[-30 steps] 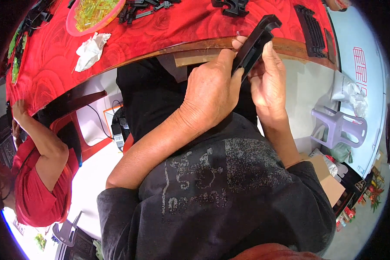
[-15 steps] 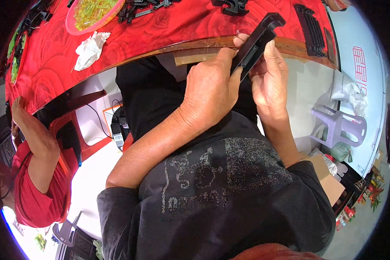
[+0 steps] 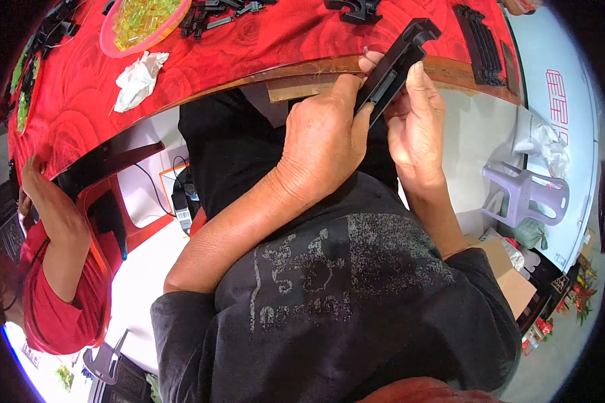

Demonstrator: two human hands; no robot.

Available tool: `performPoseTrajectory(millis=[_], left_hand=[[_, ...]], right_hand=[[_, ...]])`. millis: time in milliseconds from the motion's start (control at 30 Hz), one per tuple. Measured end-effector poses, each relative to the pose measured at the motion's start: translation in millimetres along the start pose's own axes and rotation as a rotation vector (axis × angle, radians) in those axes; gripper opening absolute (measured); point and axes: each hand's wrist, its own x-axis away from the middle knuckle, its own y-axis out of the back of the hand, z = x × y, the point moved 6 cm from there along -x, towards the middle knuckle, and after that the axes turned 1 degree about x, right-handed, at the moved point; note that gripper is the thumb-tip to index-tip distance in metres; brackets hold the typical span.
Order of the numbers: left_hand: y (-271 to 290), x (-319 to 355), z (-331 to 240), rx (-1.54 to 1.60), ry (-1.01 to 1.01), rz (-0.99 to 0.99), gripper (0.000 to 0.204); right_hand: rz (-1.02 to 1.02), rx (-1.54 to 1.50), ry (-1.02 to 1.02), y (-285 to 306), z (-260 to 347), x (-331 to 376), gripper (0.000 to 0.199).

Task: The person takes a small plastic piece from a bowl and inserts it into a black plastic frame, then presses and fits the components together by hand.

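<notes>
Pale print (image 3: 386,252) on black shirt (image 3: 396,329), red characters (image 3: 556,107) on white panel (image 3: 541,50); black plastic part (image 3: 391,72) at table (image 3: 275,47) edge points hooked end up-right, long axis diagonal, left hand (image 3: 320,138) wrapped round lower end, right hand (image 3: 418,131) thumbing its side.

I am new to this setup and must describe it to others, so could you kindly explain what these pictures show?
There is no machine: a person works with a bare left hand and right hand. Together they hold a long black piece, tilted. The picture comes from a wide fisheye camera worn on the person's head, looking down, so straight edges bend. On the red tablecloth sit a pink bowl of yellow pieces, a white crumpled wad and black parts. The person in red at left is someone else.
</notes>
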Motion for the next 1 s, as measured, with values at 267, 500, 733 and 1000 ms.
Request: performPoseTrajectory(millis=[267,500,733,1000], left_hand=[[1,0,0,0.046,0.010,0.032,0.023],[-4,-5,0,0.101,0.099,0.074,0.025],[-8,-11,1,0.144,0.142,0.095,0.025],[-14,-14,6,0.178,0.171,0.081,0.029]], right_hand=[[0.020,-0.014,-0.017,0,0,2,0.034],[0.016,-0.031,-0.023,0,0,5,0.034],[0.025,-0.030,-0.050,-2,-1,7,0.034],[0.060,-0.053,-0.012,-8,0,10,0.032]])
